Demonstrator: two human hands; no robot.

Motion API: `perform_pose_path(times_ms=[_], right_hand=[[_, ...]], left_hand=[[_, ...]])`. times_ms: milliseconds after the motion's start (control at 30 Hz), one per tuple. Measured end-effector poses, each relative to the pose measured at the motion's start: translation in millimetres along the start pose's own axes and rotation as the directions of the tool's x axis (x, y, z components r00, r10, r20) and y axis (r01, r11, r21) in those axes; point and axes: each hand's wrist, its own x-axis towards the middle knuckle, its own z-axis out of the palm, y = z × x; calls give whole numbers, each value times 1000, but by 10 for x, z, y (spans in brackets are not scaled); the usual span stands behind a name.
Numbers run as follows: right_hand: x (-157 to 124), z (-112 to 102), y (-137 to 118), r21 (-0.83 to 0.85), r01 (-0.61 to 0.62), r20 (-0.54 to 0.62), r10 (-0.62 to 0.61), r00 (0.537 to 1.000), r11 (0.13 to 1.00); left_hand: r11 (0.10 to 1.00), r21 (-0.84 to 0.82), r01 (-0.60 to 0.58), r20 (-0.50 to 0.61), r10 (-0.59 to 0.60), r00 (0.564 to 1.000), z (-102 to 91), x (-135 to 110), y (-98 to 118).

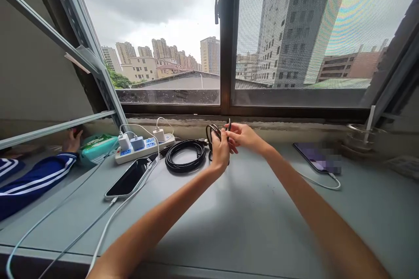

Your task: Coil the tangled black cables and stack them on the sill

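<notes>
My left hand (220,150) is closed around a small looped bundle of black cable (212,130), held above the grey tabletop near the window wall. My right hand (244,136) meets it from the right, its fingertips pinching a part of the same cable (229,123) that sticks up between the hands. Fingers cover much of the bundle. Just left of my left hand lies a larger coil of black cable (185,157), flat on the table.
A white power strip (144,148) with chargers stands at the back left. Nearby lies a phone (131,178) with a white cable. Another phone (316,158) charges at right, before a glass jar (360,139). At far left, another person's hand (72,140) is beside a green pack (98,148).
</notes>
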Motion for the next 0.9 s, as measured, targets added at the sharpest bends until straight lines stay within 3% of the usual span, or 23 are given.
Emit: perform_pose_path(times_ms=[167, 267, 367, 500, 667, 900], right_hand=[[-175, -114, -159, -243, -39, 91, 63, 994, 969], [-290, -173, -290, -376, -53, 224, 146, 963, 925], [-366, -212, -402, -543, 7, 272, 168, 947, 840], [-405, -215, -504, -684, 80, 228, 108, 968, 725], [-426, -163, -579, -816, 115, 161, 31, 987, 566], [-449, -165, -628, -828, 81, 65, -48, 997, 555]], left_hand=[[991, 27, 128, -46, -127, 991, -12, 15, 21], [991, 44, 125, -127, -118, 985, -19, 16, 36], [993, 53, 107, -136, -99, 986, -2, -8, 51], [997, 39, 69, -55, -66, 996, 39, -55, 80], [997, 54, -61, 94, 56, 994, 46, -98, 75], [977, 115, -180, 197, 156, 968, 31, -97, 138]])
